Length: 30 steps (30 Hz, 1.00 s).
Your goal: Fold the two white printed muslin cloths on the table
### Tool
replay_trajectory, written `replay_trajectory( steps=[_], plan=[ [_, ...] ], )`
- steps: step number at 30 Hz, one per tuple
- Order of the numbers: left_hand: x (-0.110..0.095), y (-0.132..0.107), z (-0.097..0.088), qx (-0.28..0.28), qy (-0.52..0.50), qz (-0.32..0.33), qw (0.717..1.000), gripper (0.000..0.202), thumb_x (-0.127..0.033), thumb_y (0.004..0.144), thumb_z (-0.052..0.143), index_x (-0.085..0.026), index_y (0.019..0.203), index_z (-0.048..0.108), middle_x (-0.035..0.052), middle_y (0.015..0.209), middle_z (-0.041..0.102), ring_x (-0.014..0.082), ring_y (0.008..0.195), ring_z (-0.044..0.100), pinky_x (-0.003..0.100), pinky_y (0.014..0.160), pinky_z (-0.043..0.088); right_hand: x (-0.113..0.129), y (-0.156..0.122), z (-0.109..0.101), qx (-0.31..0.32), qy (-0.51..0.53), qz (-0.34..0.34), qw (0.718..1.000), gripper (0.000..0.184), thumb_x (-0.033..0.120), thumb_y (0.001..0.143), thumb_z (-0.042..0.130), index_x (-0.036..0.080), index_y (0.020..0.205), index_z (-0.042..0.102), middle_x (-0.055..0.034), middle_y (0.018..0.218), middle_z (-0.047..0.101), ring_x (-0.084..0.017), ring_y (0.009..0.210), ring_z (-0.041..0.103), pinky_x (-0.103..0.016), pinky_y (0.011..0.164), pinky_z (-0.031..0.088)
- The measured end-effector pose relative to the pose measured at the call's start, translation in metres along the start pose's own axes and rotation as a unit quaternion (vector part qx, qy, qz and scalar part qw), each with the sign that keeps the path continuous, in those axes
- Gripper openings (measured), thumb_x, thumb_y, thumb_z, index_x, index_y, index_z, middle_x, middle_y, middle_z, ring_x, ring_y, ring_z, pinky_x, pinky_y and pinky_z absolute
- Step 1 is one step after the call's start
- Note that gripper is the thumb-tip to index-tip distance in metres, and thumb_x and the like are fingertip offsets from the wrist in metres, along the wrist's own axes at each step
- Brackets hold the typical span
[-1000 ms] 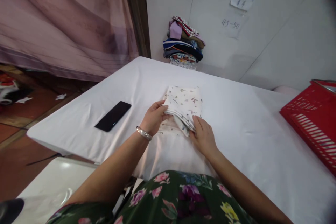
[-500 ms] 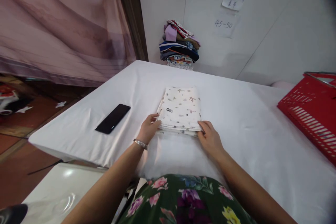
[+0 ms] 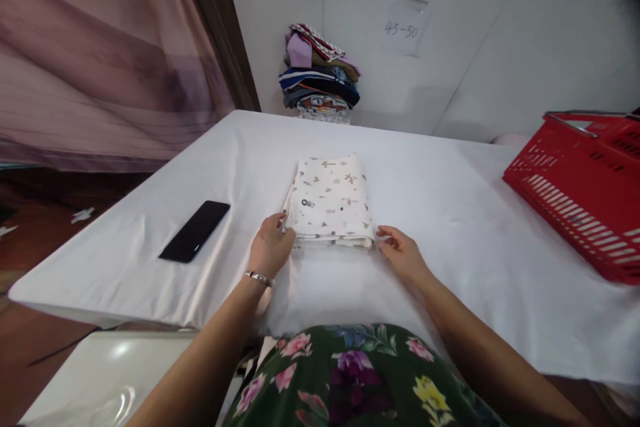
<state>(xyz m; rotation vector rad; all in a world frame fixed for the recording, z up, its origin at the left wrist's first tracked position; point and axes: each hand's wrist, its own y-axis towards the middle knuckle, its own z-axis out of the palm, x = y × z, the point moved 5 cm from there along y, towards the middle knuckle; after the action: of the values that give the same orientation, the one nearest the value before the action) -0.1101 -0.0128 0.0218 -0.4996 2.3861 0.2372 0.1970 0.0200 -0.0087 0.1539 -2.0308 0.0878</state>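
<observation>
A folded white cloth (image 3: 330,200) with small printed figures lies flat on the white-covered table (image 3: 450,213) in front of me. My left hand (image 3: 269,250), a bracelet on its wrist, has its fingers curled together against the cloth's near left corner. My right hand (image 3: 403,255) rests on the table just off the near right corner, fingers loosely spread and holding nothing.
A black phone (image 3: 195,231) lies on the table to the left. A red plastic basket (image 3: 583,180) stands at the right edge. A stack of folded clothes (image 3: 317,73) sits against the far wall under paper notes (image 3: 407,7). A pink curtain (image 3: 100,60) hangs at left.
The cloth's near edge, lifted by both hands a second ago, now lies flat and squared. My right hand has let go and drawn slightly aside. The view has shifted right.
</observation>
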Motion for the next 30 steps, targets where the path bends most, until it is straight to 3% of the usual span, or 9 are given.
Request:
replay_trajectory(
  steps=[4, 7, 10, 16, 23, 30],
  plan=[
    [0.005, 0.003, 0.000, 0.025, -0.034, -0.032, 0.999, 0.046, -0.033, 0.072, 0.050, -0.020, 0.116, 0.055, 0.0068, 0.101, 0.060, 0.0196, 0.082, 0.057, 0.032, 0.076, 0.044, 0.010, -0.003, 0.011, 0.031, -0.132, -0.073, 0.988, 0.048, 0.035, 0.077, 0.054, 0.023, 0.123, 0.050, -0.0040, 0.101, 0.061, -0.013, 0.066, 0.052, -0.030, 0.065, 0.046],
    [0.010, 0.005, 0.000, 0.028, -0.074, -0.053, 0.995, 0.045, -0.035, 0.071, 0.052, -0.021, 0.112, 0.058, 0.0048, 0.097, 0.061, 0.0176, 0.078, 0.057, 0.029, 0.071, 0.045, 0.020, -0.005, 0.016, 0.011, -0.212, -0.106, 0.971, 0.047, 0.032, 0.079, 0.051, 0.022, 0.125, 0.048, -0.0044, 0.099, 0.060, -0.016, 0.075, 0.054, -0.031, 0.069, 0.045],
    [0.015, 0.007, 0.002, 0.027, -0.113, -0.067, 0.991, 0.045, -0.036, 0.069, 0.053, -0.020, 0.111, 0.059, 0.0035, 0.093, 0.061, 0.0156, 0.073, 0.057, 0.027, 0.066, 0.044, 0.029, -0.005, 0.020, -0.013, -0.230, -0.126, 0.965, 0.043, 0.030, 0.083, 0.047, 0.021, 0.125, 0.046, -0.0051, 0.101, 0.059, -0.016, 0.079, 0.055, -0.029, 0.070, 0.044],
    [0.021, 0.010, 0.007, 0.030, -0.117, -0.062, 0.991, 0.043, -0.036, 0.069, 0.053, -0.021, 0.110, 0.059, 0.0021, 0.089, 0.061, 0.0150, 0.072, 0.056, 0.026, 0.065, 0.043, 0.033, 0.001, 0.030, -0.018, -0.323, -0.123, 0.938, 0.052, 0.030, 0.082, 0.047, 0.018, 0.132, 0.038, -0.0094, 0.106, 0.058, -0.021, 0.084, 0.057, -0.029, 0.064, 0.042],
    [0.015, 0.006, 0.014, 0.035, -0.108, -0.032, 0.993, 0.045, -0.030, 0.069, 0.051, -0.019, 0.112, 0.056, 0.0031, 0.091, 0.061, 0.0143, 0.070, 0.056, 0.026, 0.065, 0.044, 0.018, 0.002, 0.019, -0.013, -0.366, -0.092, 0.926, 0.034, 0.026, 0.084, 0.045, 0.016, 0.117, 0.050, -0.0089, 0.109, 0.061, -0.023, 0.088, 0.059, -0.031, 0.066, 0.042],
    [0.000, -0.009, 0.010, -0.018, -0.020, 0.031, 0.999, 0.041, -0.027, 0.075, 0.047, -0.015, 0.114, 0.054, 0.0088, 0.104, 0.061, 0.0202, 0.089, 0.059, 0.033, 0.080, 0.046, 0.021, -0.003, 0.024, 0.012, -0.414, -0.098, 0.905, 0.046, 0.027, 0.087, 0.041, 0.018, 0.132, 0.037, -0.0093, 0.108, 0.060, -0.020, 0.085, 0.058, -0.028, 0.062, 0.042]
  ],
)
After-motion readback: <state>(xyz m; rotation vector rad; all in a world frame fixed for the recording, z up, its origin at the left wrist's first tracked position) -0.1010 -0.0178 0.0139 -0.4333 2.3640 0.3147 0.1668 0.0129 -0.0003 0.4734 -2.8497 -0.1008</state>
